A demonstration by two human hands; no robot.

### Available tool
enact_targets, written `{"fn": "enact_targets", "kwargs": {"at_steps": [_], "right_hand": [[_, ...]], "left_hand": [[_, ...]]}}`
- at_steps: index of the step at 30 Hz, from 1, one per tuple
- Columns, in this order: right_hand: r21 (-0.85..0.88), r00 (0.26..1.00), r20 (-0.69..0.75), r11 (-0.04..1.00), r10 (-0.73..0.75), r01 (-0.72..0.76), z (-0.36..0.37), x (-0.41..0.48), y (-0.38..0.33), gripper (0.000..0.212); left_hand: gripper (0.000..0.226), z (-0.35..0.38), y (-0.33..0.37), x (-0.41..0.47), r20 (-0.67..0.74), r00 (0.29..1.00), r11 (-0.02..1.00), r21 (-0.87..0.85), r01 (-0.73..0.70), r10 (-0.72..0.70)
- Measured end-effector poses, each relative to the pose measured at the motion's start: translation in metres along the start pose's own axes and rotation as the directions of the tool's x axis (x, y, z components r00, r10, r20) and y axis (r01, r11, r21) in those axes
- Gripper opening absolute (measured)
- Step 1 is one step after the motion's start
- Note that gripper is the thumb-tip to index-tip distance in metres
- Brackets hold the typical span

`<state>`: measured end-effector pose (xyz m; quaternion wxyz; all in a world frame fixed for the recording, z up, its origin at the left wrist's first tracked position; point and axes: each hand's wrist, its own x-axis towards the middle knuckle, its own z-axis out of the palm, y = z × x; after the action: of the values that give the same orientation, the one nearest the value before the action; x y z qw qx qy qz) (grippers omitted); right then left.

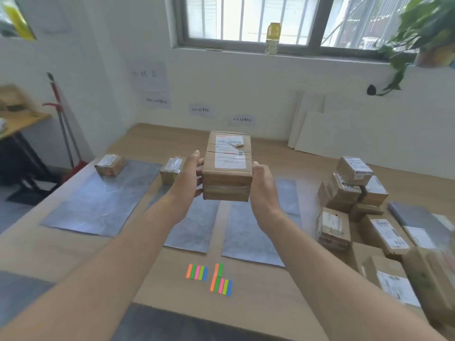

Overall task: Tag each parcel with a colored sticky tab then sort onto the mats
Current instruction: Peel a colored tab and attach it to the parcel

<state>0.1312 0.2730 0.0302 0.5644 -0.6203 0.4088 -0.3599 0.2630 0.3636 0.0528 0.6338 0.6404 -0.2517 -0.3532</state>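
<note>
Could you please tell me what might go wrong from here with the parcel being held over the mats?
1. No coloured tab shows on the held parcel, and the sticky tabs lie on the table; it may get sorted untagged.
2. The left hand and right hand grip it only by its sides, in the air; it might slip.
3. The pile of parcels on the right is stacked unevenly and could topple if bumped.
</note>
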Motion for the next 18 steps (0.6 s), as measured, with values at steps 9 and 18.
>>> {"fn": "enact_targets", "kwargs": {"at_steps": [9, 18], "right_hand": [[-0.015, 0.995, 0.095, 1.0, 0.023, -0.022, 0.052, -0.039, 0.015, 0.047], [-0.027, 0.997, 0.08, 1.0, 0.008, -0.006, 0.132, -0.057, 0.009, 0.037]], "left_hand": [[0.049, -0.066, -0.02, -0.047, -0.123, 0.991, 0.997, 0.036, 0.062, -0.057], [0.043, -0.144, -0.022, -0.042, -0.119, 0.992, 0.999, -0.021, 0.034, -0.037]]}}
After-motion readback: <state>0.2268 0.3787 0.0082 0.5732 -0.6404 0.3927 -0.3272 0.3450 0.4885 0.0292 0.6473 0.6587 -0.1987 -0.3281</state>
